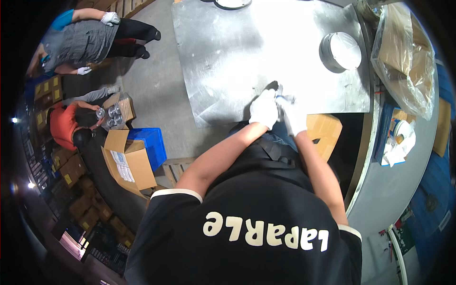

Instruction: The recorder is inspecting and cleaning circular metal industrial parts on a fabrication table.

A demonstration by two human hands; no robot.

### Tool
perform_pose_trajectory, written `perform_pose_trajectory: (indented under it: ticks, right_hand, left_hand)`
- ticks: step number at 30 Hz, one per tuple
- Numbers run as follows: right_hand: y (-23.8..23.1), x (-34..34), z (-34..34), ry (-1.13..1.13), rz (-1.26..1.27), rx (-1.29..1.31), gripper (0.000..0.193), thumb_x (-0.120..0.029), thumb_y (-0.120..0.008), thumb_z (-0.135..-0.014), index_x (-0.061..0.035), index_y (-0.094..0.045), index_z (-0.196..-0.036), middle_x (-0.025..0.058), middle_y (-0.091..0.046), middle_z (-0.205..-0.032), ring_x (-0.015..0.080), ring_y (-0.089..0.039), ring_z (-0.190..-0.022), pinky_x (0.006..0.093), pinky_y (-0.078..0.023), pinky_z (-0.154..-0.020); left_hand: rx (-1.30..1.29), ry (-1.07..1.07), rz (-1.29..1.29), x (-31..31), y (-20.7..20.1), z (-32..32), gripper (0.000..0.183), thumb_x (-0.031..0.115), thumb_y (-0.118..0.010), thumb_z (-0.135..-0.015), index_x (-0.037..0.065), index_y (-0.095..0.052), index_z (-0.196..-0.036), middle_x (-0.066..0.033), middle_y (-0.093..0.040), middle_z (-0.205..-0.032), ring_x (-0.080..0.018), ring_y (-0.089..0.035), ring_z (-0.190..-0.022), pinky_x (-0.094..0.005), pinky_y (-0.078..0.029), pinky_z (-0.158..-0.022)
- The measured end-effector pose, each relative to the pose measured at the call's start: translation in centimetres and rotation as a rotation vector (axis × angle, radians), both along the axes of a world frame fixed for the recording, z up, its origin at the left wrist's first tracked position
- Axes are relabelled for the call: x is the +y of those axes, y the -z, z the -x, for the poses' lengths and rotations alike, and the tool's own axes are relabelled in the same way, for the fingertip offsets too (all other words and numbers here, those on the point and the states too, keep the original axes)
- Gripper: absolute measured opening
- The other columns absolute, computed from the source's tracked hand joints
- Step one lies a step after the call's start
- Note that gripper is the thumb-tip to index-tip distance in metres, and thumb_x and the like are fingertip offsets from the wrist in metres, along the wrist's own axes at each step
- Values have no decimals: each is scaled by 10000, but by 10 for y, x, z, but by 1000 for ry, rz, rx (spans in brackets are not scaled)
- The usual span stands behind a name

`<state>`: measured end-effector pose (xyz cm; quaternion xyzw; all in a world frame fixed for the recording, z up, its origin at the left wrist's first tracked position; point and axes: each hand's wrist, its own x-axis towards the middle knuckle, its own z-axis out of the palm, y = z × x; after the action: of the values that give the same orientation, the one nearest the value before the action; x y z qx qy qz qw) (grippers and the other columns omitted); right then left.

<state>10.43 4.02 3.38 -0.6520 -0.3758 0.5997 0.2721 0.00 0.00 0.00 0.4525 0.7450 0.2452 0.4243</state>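
Note:
Both my hands wear white gloves and are close together over the near edge of a shiny metal-topped table (213,71). My left hand (264,109) is closed, its fingers curled in toward the right hand. My right hand (294,116) is closed too, around a small grey, metallic-looking piece (286,99) at its fingertips. Glare and the gloves hide its shape. A dark patch shows just beyond the left fingers; whether it is a shadow or an object I cannot tell.
A round metal lamp-like piece with a ribbed lens (346,51) sits at the table's right. Another round piece (232,3) is at the far edge. A cardboard box (324,135) stands below my right hand. Two co-workers, open carton (128,161) and blue crate (151,145) are at left.

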Motion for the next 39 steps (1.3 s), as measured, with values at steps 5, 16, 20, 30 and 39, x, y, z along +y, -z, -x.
perform_pose_trajectory:
  ticks: [5,16,20,30,39]
  right_hand:
    - [16,12,17,57,-45,124,159,-145,-649,-797,-82,-537,-703,-12,-525,-590,66,-476,-535,257,-397,-473]
    - [-11,3,8,-121,-106,23,180,-203,-570,-834,-33,-613,-796,47,-532,-592,115,-516,-538,271,-433,-516]
    - [9,31,-3,-100,37,231,122,-153,-638,-816,-58,-595,-754,-9,-554,-644,62,-499,-571,224,-402,-475]
    - [40,52,-17,-277,18,118,149,-173,-623,-815,-41,-599,-877,14,-564,-722,85,-503,-617,238,-434,-501]
    - [3,35,30,-184,74,559,225,-178,-490,-913,-5,-598,-1009,99,-603,-947,191,-575,-887,357,-502,-813]
  left_hand:
    - [430,258,-333,3,9,13,125,216,-492,-854,103,-540,-879,-144,-563,-843,-342,-594,-774,-427,-480,-713]
    - [442,324,-251,8,-10,9,210,152,-523,-783,85,-587,-971,-91,-561,-876,-261,-565,-849,-361,-483,-711]
    - [554,343,-391,5,-8,6,203,136,-543,-746,79,-605,-931,-70,-561,-846,-236,-565,-822,-326,-484,-685]
    - [574,427,-426,4,-27,16,417,138,-550,-758,131,-564,-1175,-44,-524,-780,-214,-551,-767,-338,-485,-673]
    - [585,284,-654,2,-29,72,400,227,-590,-789,198,-602,-1187,-56,-554,-782,-224,-562,-785,-349,-482,-697]
